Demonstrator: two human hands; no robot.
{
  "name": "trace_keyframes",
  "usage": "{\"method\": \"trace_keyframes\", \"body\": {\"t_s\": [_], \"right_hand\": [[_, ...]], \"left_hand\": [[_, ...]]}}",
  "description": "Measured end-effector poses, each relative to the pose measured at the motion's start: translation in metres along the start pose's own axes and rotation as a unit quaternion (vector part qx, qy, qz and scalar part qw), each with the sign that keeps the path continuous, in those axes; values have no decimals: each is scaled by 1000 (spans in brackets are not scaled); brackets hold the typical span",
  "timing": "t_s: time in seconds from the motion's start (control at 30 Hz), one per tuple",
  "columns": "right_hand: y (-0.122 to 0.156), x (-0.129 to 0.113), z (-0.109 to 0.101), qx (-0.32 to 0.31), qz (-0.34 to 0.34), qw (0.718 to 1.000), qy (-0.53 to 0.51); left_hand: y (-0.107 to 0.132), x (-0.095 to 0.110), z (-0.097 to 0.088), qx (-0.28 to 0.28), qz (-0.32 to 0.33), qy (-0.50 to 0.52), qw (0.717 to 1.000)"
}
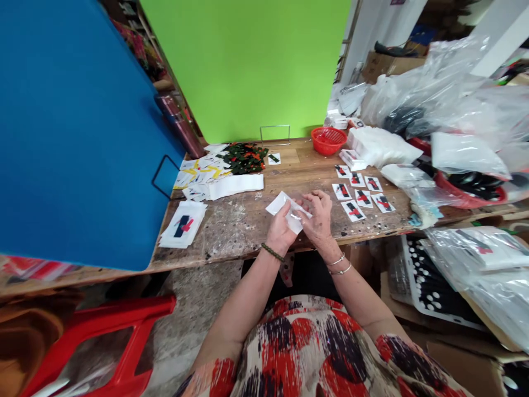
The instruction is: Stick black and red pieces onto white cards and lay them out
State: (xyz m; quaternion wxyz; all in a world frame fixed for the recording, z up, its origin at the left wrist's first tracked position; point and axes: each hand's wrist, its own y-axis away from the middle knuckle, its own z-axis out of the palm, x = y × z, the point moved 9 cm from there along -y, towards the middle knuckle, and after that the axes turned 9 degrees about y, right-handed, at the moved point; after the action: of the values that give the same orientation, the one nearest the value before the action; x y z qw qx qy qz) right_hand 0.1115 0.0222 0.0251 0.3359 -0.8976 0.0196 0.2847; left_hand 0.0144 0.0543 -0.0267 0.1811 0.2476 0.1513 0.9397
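Note:
Both hands meet over the front of a worn wooden table [243, 226]. My left hand [281, 228] grips a small clear plastic bag [294, 218] with a white card [276, 203] sticking out of it to the left. My right hand [318, 218] pinches the bag's other side, fingers curled. Several bagged cards with red and black pieces [362, 197] lie in rows just right of my hands.
A stack of white cards [183, 225] lies front left. Loose printed sheets [202, 172] and a heap of dark pieces [244, 157] sit farther back. A red basket [328, 139] stands at the back. Plastic bags [446, 110] pile up on the right. A red stool [115, 342] is below left.

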Motion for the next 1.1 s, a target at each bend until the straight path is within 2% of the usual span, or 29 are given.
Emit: {"method": "trace_keyframes", "body": {"t_s": [0.1,0.2,0.3,0.4,0.47,0.53,0.63,0.73,0.87,1.1], "right_hand": [[5,6,3,-4,27,999,-26],[4,9,8,-55,7,998,-37],[-12,22,14,-181,-20,981,-69],[-47,58,14,-304,9,947,-98],[-86,99,2,-288,73,955,-15],[-121,142,-12,-253,142,947,141],[-156,179,-19,-227,193,924,240],[-169,197,-10,-230,223,903,287],[-175,204,6,-230,245,881,334],[-187,226,16,-227,276,869,342]], "left_hand": [[-5,-7,0,10,2,10,1000],[-12,-11,-1,23,-3,14,1000],[-18,-7,-4,43,8,8,999],[-21,4,-5,38,28,9,999],[-22,12,-7,38,36,9,999],[-24,17,-11,41,36,7,998],[-25,22,-14,41,30,8,999],[-26,23,-16,44,17,11,999],[-25,24,-18,52,6,12,999],[-22,23,-22,48,-13,18,999]]}}
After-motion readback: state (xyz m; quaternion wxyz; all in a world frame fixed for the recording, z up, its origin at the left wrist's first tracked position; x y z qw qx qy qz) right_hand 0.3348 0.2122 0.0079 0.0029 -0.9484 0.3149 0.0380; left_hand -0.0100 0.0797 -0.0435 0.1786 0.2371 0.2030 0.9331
